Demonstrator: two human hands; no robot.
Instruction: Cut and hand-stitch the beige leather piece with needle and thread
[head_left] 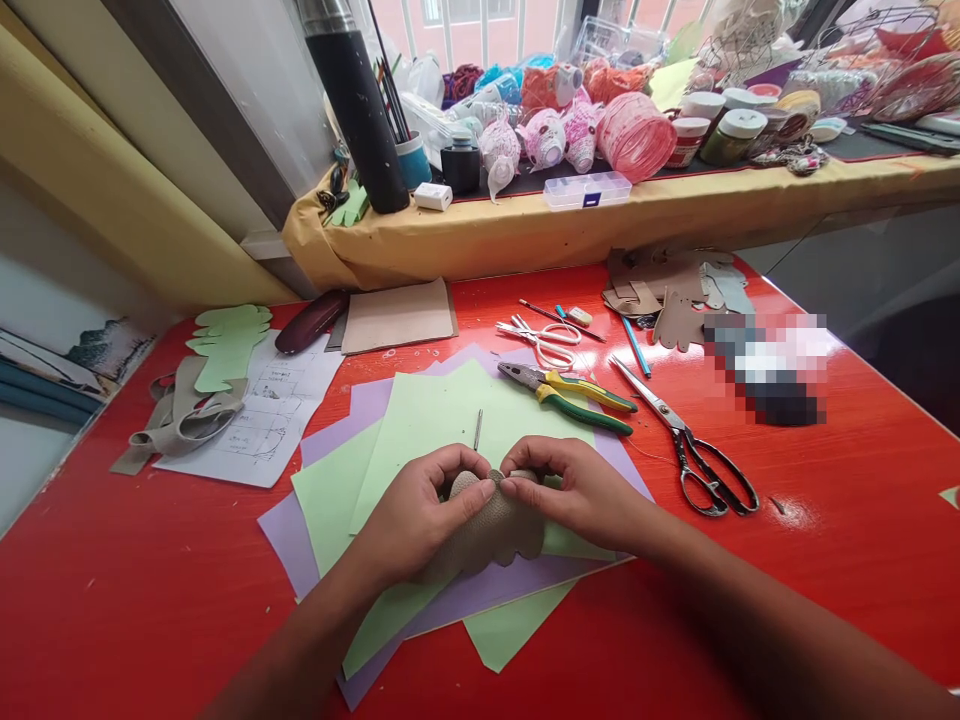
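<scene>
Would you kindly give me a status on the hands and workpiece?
Left hand, right hand both pinching grey fabric piece. Piece over green paper. Needle, pliers, scissors beyond, clear.

Pliers (570,395), scissors (694,450) block the right, open table (150,580) front left (needle (478,428) ahead)

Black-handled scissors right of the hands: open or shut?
Shut: the scissors lie on the red table, blades together in one line, handle loops side by side.

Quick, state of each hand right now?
Left hand: closed, pinching the tan textured piece.
Right hand: closed, pinching the same piece's top edge.
</scene>
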